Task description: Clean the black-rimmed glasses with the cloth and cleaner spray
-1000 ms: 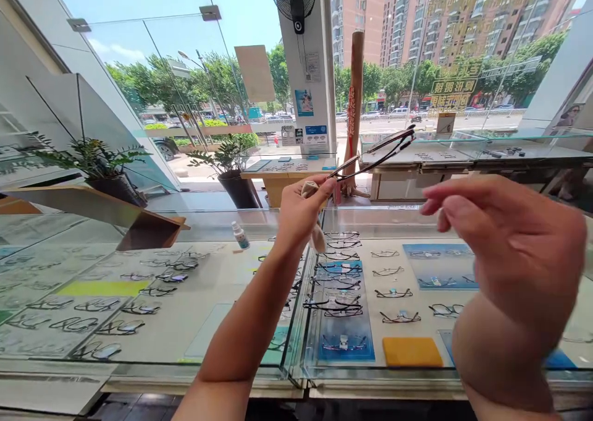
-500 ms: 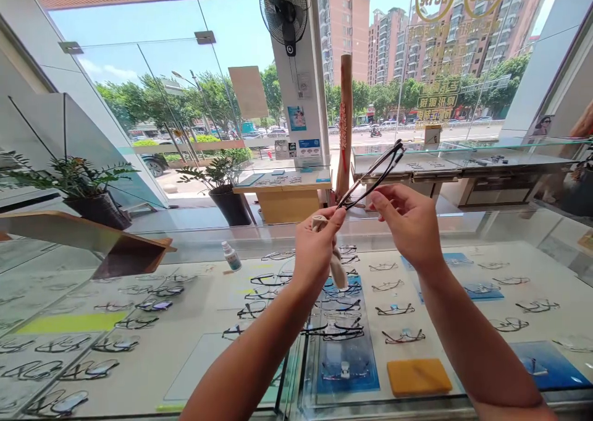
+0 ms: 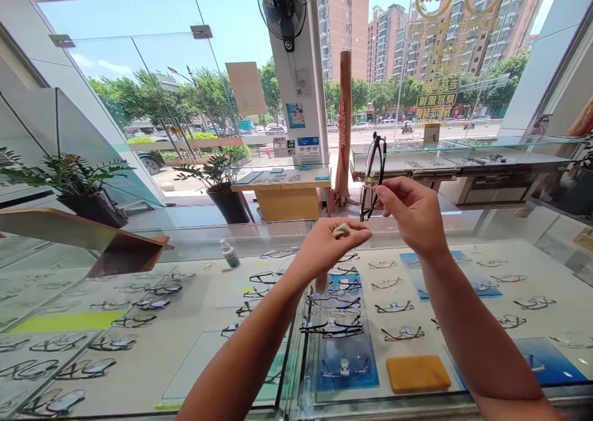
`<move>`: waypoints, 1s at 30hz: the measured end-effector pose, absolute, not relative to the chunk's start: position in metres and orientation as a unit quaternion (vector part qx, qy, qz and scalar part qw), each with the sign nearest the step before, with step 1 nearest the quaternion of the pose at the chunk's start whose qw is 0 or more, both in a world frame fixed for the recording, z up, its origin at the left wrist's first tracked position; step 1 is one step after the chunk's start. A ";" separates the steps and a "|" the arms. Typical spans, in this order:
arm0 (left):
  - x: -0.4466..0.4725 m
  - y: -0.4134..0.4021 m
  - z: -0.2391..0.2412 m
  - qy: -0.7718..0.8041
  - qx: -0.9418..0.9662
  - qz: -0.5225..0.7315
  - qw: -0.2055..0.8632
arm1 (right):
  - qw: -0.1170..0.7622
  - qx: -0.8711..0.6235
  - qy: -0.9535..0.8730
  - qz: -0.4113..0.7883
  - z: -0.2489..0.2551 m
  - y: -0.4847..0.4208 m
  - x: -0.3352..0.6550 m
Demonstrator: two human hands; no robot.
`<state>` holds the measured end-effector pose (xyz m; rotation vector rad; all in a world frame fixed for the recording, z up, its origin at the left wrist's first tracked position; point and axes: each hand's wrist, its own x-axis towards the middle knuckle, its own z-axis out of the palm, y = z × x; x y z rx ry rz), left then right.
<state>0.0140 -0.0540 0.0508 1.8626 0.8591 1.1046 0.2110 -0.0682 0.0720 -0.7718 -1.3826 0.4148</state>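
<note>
My right hand (image 3: 414, 214) pinches a pair of dark-framed eyeglasses (image 3: 382, 161) between thumb and fingers, holding them upright above the glass counter. Just below and left of the glasses, my left hand (image 3: 324, 248) has its thumb and fingers stretched toward them. A beige cloth (image 3: 341, 230) is tucked in that hand, and part of it hangs down below the palm. The left fingertips are close to the lower end of the glasses; whether they touch cannot be seen.
The glass display counter (image 3: 185, 322) beneath holds rows of eyeglasses. A small white spray bottle (image 3: 230, 255) stands left of my hands, and an orange-yellow pad (image 3: 418, 373) lies at the front. A wooden board (image 3: 92, 229) juts in from the left.
The glasses have swung from a slant to nearly upright. My left hand has let go of them and opened its fingers a little, keeping the cloth; my right hand now grips them.
</note>
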 end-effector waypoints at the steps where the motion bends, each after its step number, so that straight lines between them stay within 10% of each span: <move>1: 0.008 -0.052 0.055 0.343 0.750 0.427 0.370 | 0.677 -0.342 -0.624 0.187 0.071 -0.067 0.212; 9: -0.019 -0.042 0.070 0.333 0.689 0.583 0.272 | 0.616 -0.349 -0.666 0.232 0.059 -0.061 0.197; 30: -0.021 -0.037 0.068 0.247 0.738 0.532 0.333 | 0.607 -0.283 -0.664 0.332 0.058 -0.061 0.184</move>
